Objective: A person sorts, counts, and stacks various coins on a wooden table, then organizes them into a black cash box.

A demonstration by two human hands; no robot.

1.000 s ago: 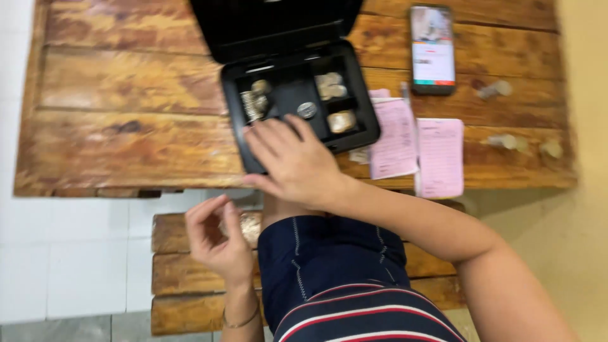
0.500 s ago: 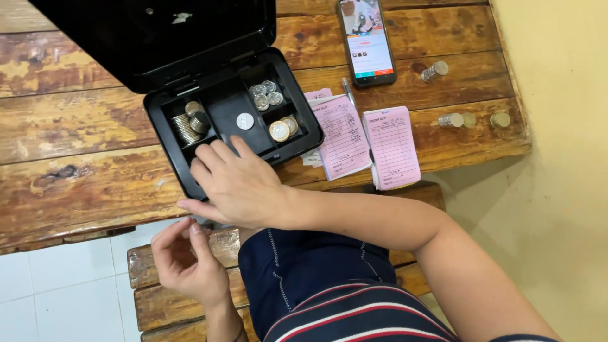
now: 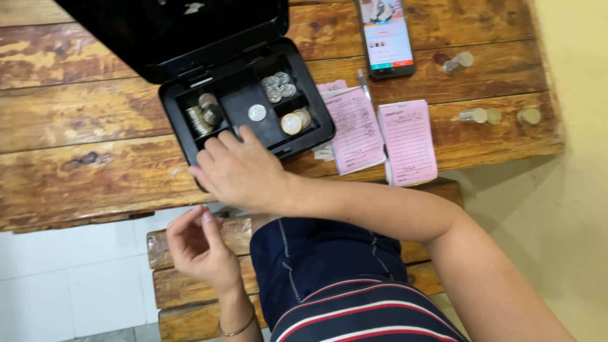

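I see my right hand (image 3: 237,171) lying palm down over the near edge of the cash box (image 3: 247,111), fingers spread and reaching into the tray; I cannot tell whether it grips a coin underneath. My left hand (image 3: 199,247) hangs off the bench (image 3: 82,164), below the box's near-left corner, above a slatted seat (image 3: 183,291); its thumb and fingertips are pressed together, but whatever they pinch is too small for me to make out.

The box sits open on the bench, its black lid (image 3: 171,31) tilted back on the far side. Inside the box, a coin stack (image 3: 201,117) lies on its side in the left compartment, a lone coin (image 3: 256,113) lies in the middle one, silver coins (image 3: 277,87) fill the far-right one and two bigger coins (image 3: 296,121) lie in the near-right one.

Just right of the box lie two pink slips (image 3: 380,133), one touching the box's right edge, with a pen (image 3: 363,82) partly under them. Beyond the slips, right of the lid, lies a phone (image 3: 385,35) with its screen lit. Well right of the box, small coin piles (image 3: 491,115) rest near the bench's edge.
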